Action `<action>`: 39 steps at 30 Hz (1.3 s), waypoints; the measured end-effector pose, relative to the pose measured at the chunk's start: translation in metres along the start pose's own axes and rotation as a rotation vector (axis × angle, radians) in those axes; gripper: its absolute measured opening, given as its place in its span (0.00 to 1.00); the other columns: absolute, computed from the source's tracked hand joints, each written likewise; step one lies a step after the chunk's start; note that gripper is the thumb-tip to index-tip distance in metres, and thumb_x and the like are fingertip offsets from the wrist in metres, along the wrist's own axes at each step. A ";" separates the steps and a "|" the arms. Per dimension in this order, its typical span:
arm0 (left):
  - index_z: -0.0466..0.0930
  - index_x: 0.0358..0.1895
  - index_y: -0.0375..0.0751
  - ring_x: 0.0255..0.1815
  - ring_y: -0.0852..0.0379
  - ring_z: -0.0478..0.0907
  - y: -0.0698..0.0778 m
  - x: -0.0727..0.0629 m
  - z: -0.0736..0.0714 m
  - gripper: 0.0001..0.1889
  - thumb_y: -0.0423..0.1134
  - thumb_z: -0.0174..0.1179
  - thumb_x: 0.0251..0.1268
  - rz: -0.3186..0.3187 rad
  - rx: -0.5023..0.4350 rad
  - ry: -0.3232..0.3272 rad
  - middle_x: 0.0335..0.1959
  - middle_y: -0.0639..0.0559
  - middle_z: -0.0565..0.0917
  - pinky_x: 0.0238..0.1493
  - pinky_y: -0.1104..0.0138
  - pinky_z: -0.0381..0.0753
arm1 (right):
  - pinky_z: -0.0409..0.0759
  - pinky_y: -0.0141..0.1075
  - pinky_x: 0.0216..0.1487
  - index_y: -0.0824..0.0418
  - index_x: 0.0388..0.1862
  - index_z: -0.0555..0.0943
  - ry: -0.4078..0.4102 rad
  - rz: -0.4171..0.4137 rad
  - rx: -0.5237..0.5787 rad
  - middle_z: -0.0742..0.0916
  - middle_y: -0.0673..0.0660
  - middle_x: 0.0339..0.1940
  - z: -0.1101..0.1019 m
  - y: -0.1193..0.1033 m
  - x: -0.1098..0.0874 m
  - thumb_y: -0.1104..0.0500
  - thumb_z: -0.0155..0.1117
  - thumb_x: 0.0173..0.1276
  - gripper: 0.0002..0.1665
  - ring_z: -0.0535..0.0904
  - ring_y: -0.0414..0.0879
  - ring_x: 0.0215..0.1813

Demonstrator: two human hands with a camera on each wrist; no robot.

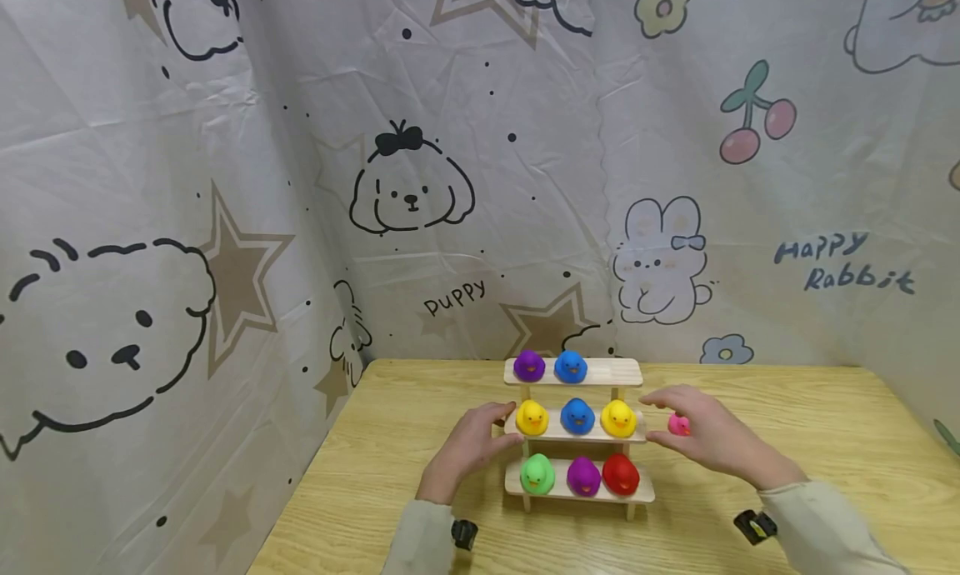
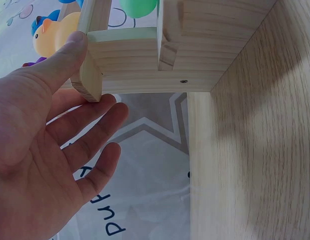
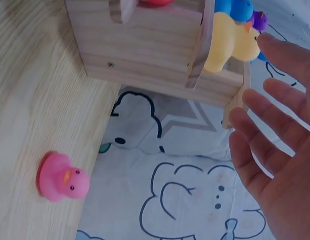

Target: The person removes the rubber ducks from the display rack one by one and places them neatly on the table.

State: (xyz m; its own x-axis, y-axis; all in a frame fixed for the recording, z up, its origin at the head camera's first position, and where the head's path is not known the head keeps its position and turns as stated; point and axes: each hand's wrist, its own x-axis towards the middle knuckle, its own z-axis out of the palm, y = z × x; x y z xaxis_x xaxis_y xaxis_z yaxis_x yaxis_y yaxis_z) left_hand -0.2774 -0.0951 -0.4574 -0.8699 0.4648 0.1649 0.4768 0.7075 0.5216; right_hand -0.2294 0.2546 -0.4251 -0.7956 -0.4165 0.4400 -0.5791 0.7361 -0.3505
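Head view: left hand [image 1: 471,443] pinches the middle tier's end on a three-tier pale wooden shelf [image 1: 617,372], thumb on one edge, fingertips at the other! Right hand [image 1: 712,437] hangs loose at the opposite end, thumb and fingers well spread, holding nothing. Count the little toy ducks, nine: two yellow ducks [image 1: 618,419], two blue ducks [image 1: 577,416], two purple ducks [image 1: 583,477], one light-green duck [image 1: 537,474], one red duck [image 1: 621,475], all shelved between the hands; one pink duck [image 3: 62,177] sits on the wood-grain table [image 3: 49,100], apart from the right hand.
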 end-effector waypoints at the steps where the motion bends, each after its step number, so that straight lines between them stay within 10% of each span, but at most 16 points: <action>1: 0.69 0.65 0.37 0.51 0.53 0.76 0.000 0.000 0.000 0.31 0.51 0.60 0.63 -0.001 0.000 -0.001 0.60 0.46 0.75 0.55 0.60 0.75 | 0.77 0.54 0.50 0.60 0.52 0.81 -0.002 0.001 0.000 0.84 0.56 0.50 0.001 -0.001 0.001 0.55 0.75 0.53 0.26 0.78 0.55 0.52; 39: 0.70 0.65 0.37 0.50 0.53 0.77 0.003 -0.001 -0.003 0.30 0.50 0.60 0.63 0.010 0.005 0.001 0.58 0.46 0.77 0.54 0.61 0.76 | 0.79 0.49 0.49 0.58 0.48 0.82 0.046 -0.125 -0.073 0.83 0.53 0.46 0.029 -0.015 0.021 0.61 0.78 0.48 0.25 0.79 0.52 0.49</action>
State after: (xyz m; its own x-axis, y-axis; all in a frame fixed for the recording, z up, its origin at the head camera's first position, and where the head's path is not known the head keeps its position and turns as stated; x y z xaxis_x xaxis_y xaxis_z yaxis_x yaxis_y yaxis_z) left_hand -0.2758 -0.0948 -0.4539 -0.8652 0.4714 0.1707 0.4861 0.7057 0.5155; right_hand -0.2421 0.2194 -0.4343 -0.7084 -0.4834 0.5142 -0.6569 0.7180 -0.2301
